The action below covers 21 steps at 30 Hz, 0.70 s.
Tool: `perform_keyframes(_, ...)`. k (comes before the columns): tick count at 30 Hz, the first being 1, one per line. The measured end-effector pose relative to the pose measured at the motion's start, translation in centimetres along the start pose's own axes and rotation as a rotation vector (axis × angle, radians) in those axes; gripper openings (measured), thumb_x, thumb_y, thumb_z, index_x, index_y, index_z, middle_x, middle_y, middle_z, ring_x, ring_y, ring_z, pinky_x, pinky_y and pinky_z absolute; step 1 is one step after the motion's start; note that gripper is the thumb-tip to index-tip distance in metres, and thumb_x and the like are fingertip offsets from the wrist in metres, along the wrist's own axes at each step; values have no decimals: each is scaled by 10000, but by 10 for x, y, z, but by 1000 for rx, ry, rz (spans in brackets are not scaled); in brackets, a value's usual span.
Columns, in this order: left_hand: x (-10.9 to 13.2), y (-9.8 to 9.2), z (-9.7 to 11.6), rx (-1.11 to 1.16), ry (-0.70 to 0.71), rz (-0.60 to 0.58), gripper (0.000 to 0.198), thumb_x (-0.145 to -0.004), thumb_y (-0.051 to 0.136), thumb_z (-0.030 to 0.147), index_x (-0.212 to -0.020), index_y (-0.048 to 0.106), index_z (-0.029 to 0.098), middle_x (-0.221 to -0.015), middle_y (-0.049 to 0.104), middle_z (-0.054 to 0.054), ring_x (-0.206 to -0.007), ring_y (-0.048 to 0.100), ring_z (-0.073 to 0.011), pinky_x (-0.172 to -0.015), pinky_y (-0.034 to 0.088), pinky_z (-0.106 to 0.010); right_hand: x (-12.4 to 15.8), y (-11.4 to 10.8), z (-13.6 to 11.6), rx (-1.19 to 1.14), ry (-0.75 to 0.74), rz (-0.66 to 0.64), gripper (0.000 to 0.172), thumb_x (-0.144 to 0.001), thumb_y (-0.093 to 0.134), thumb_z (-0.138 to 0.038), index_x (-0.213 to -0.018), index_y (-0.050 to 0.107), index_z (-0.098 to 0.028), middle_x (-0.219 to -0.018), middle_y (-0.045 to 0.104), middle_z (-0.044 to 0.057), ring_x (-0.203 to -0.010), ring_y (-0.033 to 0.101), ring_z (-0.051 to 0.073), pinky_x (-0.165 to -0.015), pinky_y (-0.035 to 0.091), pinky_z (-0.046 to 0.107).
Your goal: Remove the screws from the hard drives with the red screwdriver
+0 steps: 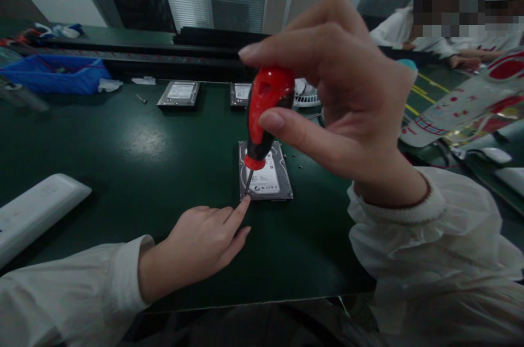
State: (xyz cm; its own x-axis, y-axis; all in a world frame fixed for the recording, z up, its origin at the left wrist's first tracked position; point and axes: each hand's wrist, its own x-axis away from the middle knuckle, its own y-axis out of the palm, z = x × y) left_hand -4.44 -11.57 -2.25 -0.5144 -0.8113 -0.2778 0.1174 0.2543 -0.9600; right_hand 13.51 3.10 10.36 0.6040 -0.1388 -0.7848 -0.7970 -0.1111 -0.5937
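Observation:
My right hand (344, 79) grips a red and black screwdriver (270, 101) by its handle, thumb on the near side and a finger over the top. Its metal shaft slants down to the near left corner of a hard drive (266, 178), which lies label up on the green table. At that same corner is the tip of my left hand's (208, 238) index finger, stretched out close to the screwdriver's tip. The left thumb stands apart from it and the other fingers are partly bent. Whether a screw sits under the tip is too small to tell.
Several small screws (300, 166) lie right of the drive. Further back are a second hard drive (180, 94), a partly hidden third drive (239, 94) and a blue bin (57, 73). A white case (41, 210) is at left, a patterned bottle (454, 107) at right. People sit beyond.

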Motion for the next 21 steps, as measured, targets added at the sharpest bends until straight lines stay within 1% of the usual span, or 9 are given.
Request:
perform_keyframes(2,0,0,1,-6,-4,-2,409,-995,448,287,-1289,578,34,-781,718,-52,-589,681,-211,-493,508,-346,-1,0,1,-6,-52,-54,438,-960,505,-322,-1321,581,-85,-1243,615,71,-1222,550,151,-1066,491,275)
perform_keyframes(3,0,0,1,-7,-5,-1,410,-995,447,286,-1292,577,34,-778,716,-50,-589,681,-211,-493,508,-346,-1,0,2,-52,-128,-57,446,-965,452,-269,-1327,557,-32,-1287,618,98,-1246,547,160,-1070,492,290)
perform_keyframes(5,0,-1,1,-6,-6,0,413,-997,445,288,-1298,572,36,-779,714,-48,-593,681,-210,-493,508,-346,-2,0,3,-110,-155,-60,419,-956,444,-205,-1322,537,-23,-1267,658,67,-1180,583,136,-1030,515,282)
perform_keyframes(8,1,-1,1,-5,-5,4,416,-1000,440,295,-1298,573,38,-782,716,-49,-588,677,-208,-492,505,-347,-3,-1,0,-47,-90,-30,379,-946,566,-281,-1257,589,-65,-1152,692,18,-1060,588,109,-996,520,254)
perform_keyframes(10,1,-1,0,-7,-4,7,417,-1001,440,298,-1296,575,37,-785,719,-52,-588,676,-207,-494,505,-346,-2,-2,-2,31,-54,-36,391,-964,533,-311,-1277,599,-87,-1121,680,25,-1067,583,121,-1000,515,251)
perform_keyframes(14,1,0,0,-3,1,12,420,-1003,434,298,-1301,573,38,-782,717,-50,-586,674,-205,-491,505,-346,-1,-5,-2,-21,-69,-90,467,-976,394,-243,-1366,535,-28,-1251,645,102,-1172,589,163,-1057,504,279)
perform_keyframes(16,1,0,0,-4,-1,14,421,-1004,429,298,-1301,573,36,-783,717,-53,-587,674,-205,-491,505,-344,-1,-4,-2,-23,-77,-76,434,-979,423,-251,-1342,557,-53,-1234,669,71,-1145,597,147,-1044,503,259)
perform_keyframes(19,0,0,0,-2,-3,6,419,-1007,425,304,-1298,576,43,-795,723,-55,-590,675,-203,-494,504,-341,-1,-2,-3,65,-59,8,397,-960,517,-377,-1238,641,-122,-1090,693,5,-1042,594,121,-978,512,244)
perform_keyframes(21,0,0,0,-1,-5,-1,418,-1008,425,303,-1303,573,46,-805,726,-56,-602,680,-202,-502,506,-338,-1,0,-4,95,-48,-5,444,-965,491,-420,-1254,642,-118,-1081,666,27,-1060,577,136,-995,510,272)
